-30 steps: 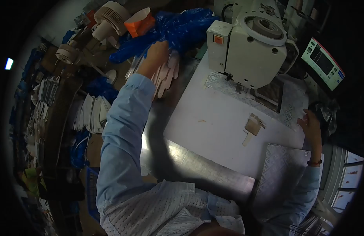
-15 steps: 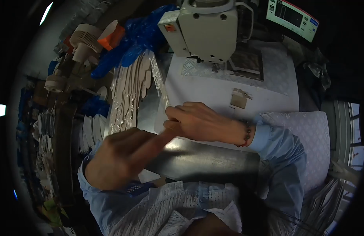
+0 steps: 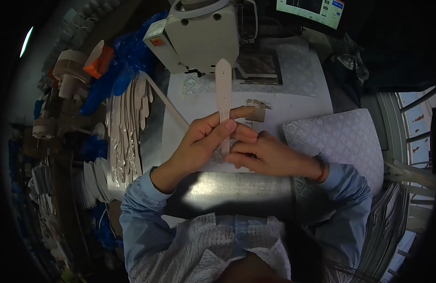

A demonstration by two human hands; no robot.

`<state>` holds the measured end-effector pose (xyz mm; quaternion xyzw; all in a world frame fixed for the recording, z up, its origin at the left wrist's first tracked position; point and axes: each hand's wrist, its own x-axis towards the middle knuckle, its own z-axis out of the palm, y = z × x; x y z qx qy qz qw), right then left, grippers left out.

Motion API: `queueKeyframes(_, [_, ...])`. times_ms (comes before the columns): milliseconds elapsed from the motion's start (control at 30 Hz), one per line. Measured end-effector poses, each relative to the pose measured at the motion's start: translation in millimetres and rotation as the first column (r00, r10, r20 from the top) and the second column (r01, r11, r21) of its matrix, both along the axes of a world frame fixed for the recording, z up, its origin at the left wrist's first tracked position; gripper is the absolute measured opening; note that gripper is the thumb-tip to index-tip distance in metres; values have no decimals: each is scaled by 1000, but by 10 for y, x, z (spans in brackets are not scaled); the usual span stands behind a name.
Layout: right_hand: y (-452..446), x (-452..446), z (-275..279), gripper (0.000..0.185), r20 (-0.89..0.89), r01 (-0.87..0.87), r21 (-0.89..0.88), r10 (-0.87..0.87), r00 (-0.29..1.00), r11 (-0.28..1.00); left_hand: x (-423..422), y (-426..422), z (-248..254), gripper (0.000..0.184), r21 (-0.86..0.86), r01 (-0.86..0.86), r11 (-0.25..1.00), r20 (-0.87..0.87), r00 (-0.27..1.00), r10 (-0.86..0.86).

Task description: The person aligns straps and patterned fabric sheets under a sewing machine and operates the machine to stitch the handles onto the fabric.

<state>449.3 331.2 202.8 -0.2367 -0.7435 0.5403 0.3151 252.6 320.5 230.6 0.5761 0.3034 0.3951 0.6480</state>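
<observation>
A long pale strap (image 3: 223, 89), with a rounded tip and small holes, stands upright in front of me. My left hand (image 3: 203, 137) is closed around its middle, thumb across the front and one finger reaching right. My right hand (image 3: 267, 154) is at the strap's lower end, its fingers curled and its thumb against the strap. Something shiny shows by that lower end, too small to make out. Behind the hands is the white work surface (image 3: 180, 101), where a small beige patch (image 3: 258, 114) sits.
A sewing machine head (image 3: 203, 40) stands at the back, beside a screen (image 3: 312, 10). Several similar straps (image 3: 128, 122) hang in a bundle at left, near blue plastic (image 3: 133, 52) and a fan (image 3: 69, 68). At right lies a patterned white sheet (image 3: 333, 137); a metal plate (image 3: 227, 191) runs along the front.
The view has shifted. My left hand has moved from the lower left to the middle, and the strap now stands upright in it. My right hand has turned, its fingers now at the strap's bottom.
</observation>
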Motion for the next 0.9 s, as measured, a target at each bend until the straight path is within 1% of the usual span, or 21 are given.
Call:
queueKeyframes(33, [121, 217, 167, 23, 164, -98, 54, 88, 983, 994, 10, 20, -40, 45, -8, 7, 1000, 23, 1000, -7])
queueKeyframes(67, [256, 394, 315, 22, 329, -209, 89, 169, 929, 974, 7, 44, -63, 45, -15, 12, 1000, 28, 1000, -11])
queueKeyframes(133, [515, 596, 459, 21, 96, 43, 98, -52, 994, 994, 0, 78, -115, 44, -175, 111, 978, 58, 993, -102])
queueKeyframes(167, [568, 538, 480, 21, 98, 46, 85, -54, 994, 995, 35, 84, -132, 44, -187, 115, 976, 61, 993, -105])
queueKeyframes(200, [615, 418, 512, 22, -8, 183, 60, -183, 983, 981, 97, 114, -134, 44, -246, 176, 953, 105, 982, -154])
queueKeyframes(233, [673, 346, 535, 24, -111, 316, 25, -311, 944, 948, 143, 144, -132, 44, -298, 238, 924, 150, 968, -201])
queueKeyframes(267, [750, 324, 499, 24, -113, 325, 24, -320, 941, 946, 153, 174, -167, 44, -299, 247, 922, 148, 966, -210])
queueKeyframes(333, [947, 274, 339, 26, -32, 246, 9, -245, 969, 969, 132, 226, -314, 44, -364, 229, 903, 160, 970, -181])
queueKeyframes(367, [1094, 321, 289, 26, -34, 249, 4, -249, 968, 969, 89, 200, -381, 44, -369, 231, 900, 158, 970, -184])
queueKeyframes(433, [1369, 481, 219, 27, 21, 432, 3, -432, 902, 902, -47, 152, -488, 44, -373, 140, 917, -125, 972, -200])
queueKeyframes(467, [1407, 505, 171, 27, 31, 429, -1, -429, 903, 903, -90, 175, -532, 44, -379, 141, 915, -117, 973, -198])
queueKeyframes(500, [1434, 506, 121, 28, 59, 414, -47, -411, 910, 909, -127, 202, -560, 43, 65, 79, 995, -394, 918, -47])
queueKeyframes(533, [1458, 485, 69, 29, 84, 397, -95, -390, 917, 913, -151, 239, -573, 42, 496, 119, 860, -558, 802, 211])
queueKeyframes(567, [1478, 454, 15, 29, 90, 385, -105, -377, 922, 917, -169, 310, -572, 42, 486, 106, 867, -559, 801, 215])
queueKeyframes(600, [1501, 419, -35, 29, 114, 374, -106, -363, 925, 921, -153, 441, -468, 43, 702, 104, 705, -540, 723, 431])
queueKeyframes(633, [1527, 382, -81, 29, 137, 364, -104, -349, 927, 925, -142, 561, -420, 45, 862, 139, 488, -456, 634, 625])
queueKeyframes(667, [1565, 342, -153, 29, 141, 353, -109, -337, 931, 929, -124, 648, -452, 45, 859, 131, 494, -458, 627, 630])
queueKeyframes(700, [1604, 293, -230, 27, 164, 337, -153, -312, 936, 929, -94, 722, -499, 47, 876, 321, 360, -482, 614, 625])
queueKeyframes(733, [1637, 255, -293, 25, 186, 323, -196, -289, 939, 926, -67, 777, -548, 48, 843, 497, 208, -506, 597, 622])
queueKeyframes(867, [1710, 60, -495, 21, 227, 356, -185, -312, 923, 916, -74, 842, -839, 48, 827, 485, 286, -544, 559, 625])
queueKeyframes(900, [1779, 25, -560, 24, 195, 346, -122, -320, 927, 930, -96, 850, -872, 44, 838, 447, 312, -533, 551, 642])
